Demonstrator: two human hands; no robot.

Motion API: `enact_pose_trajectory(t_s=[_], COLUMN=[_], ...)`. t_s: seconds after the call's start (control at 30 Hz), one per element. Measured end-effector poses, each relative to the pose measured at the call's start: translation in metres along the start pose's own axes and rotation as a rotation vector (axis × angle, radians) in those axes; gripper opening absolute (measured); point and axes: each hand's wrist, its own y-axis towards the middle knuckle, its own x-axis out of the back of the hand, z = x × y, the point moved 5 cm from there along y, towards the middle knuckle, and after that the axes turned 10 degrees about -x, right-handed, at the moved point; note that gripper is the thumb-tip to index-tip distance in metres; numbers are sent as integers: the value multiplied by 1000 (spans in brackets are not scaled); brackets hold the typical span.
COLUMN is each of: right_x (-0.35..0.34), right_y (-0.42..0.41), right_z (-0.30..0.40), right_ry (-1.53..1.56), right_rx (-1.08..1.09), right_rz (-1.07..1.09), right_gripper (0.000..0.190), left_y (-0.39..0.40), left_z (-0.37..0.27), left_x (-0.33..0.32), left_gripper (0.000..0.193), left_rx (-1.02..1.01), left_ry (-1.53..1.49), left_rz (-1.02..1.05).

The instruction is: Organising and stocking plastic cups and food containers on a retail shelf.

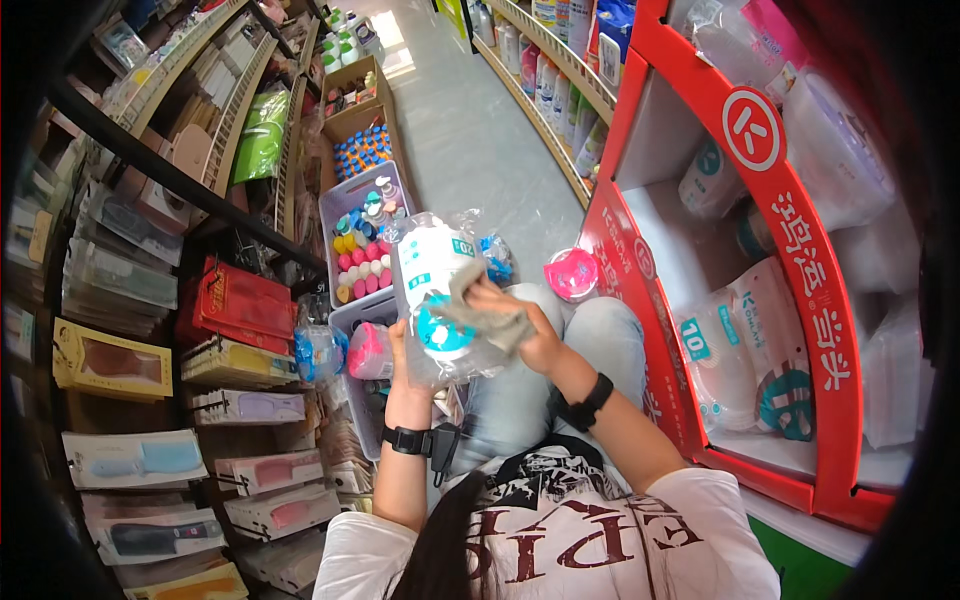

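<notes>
My left hand (409, 360) holds a clear plastic-wrapped pack (435, 255) with a white and teal label, gripping its lower left side; most of the fingers are hidden behind it. Across the front of the pack lies a grey-beige cloth (491, 319), pressed there by my right hand (525, 319), which is slightly blurred. The pack is above my lap, tilted. Left of my left hand sits a pink wrapped pack (369, 351), and a blue wrapped one (319, 352) is beside it. Past my knees a pink-topped round tub (571, 274) stands on the floor.
Purple-grey baskets (326, 202) and cardboard boxes (386, 86) of bottles line the aisle's left. Hanging packaged hairbrushes (135, 454) crowd the left shelves. At right stands a red display stand (795, 225) holding wrapped plasticware (720, 367). Bottles fill a shelf (540, 90) beyond the grey floor (480, 142).
</notes>
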Motion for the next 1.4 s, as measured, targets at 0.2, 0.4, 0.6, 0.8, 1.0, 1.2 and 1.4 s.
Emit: enact_pose_trajectory(t_s=[0.2, 0.4, 0.6, 0.8, 1.0, 1.2, 1.4], right_x=[44, 63, 12, 70, 22, 7, 73], right_y=[-7, 20, -35, -29, 32, -11, -45], right_z=[-30, -94, -91, -31, 42, 19, -4], right_ry=[735, -132, 377, 491, -885, -620, 693], right_rx=[-315, -384, -433, -552, 125, 40, -364], right_rz=[-259, -552, -358, -467, -353, 88, -375], right_gripper=[59, 48, 39, 32, 61, 55, 22], left_y=[9, 7, 23, 26, 24, 40, 35], left_z=[-13, 21, -10, -35, 3, 4, 15], left_x=[19, 0, -11, -11, -27, 15, -4], left_gripper=[52, 68, 71, 81, 86, 63, 67], left_rx=[55, 154, 25, -345, -413, -99, 126], left_ry=[182, 217, 223, 974, 1253, 752, 768], left_rz=[19, 129, 38, 58, 91, -18, 240])
